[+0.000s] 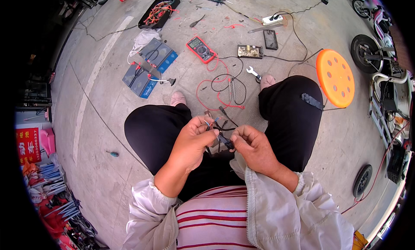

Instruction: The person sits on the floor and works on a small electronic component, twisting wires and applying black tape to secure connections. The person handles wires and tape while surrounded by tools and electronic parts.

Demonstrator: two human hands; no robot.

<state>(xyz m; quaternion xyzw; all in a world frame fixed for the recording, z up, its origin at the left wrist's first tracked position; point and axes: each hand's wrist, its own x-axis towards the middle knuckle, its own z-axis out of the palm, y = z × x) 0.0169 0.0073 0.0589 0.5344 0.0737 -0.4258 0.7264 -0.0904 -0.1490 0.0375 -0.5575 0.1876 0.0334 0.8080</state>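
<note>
Between my knees, my left hand (193, 140) pinches a bundle of thin wires (219, 128), with blue and red strands among black ones. My right hand (252, 145) is closed at the other side of the bundle, thumb and forefinger on a black wire (229, 129). Small black parts hang below the fingers, too small to name. Beyond the hands, a red multimeter (201, 50) lies on the floor with red and black test leads (225, 79) looped near it. An open-end wrench (253, 73) rests beside my right foot.
Blue batteries (151, 68) stand left of the multimeter. An opened circuit box (250, 51) and a black case (270, 39) lie right of it. Farther back are a white power strip (272, 20) and a black tray of wires (158, 12). An orange stool (335, 78) stands at right.
</note>
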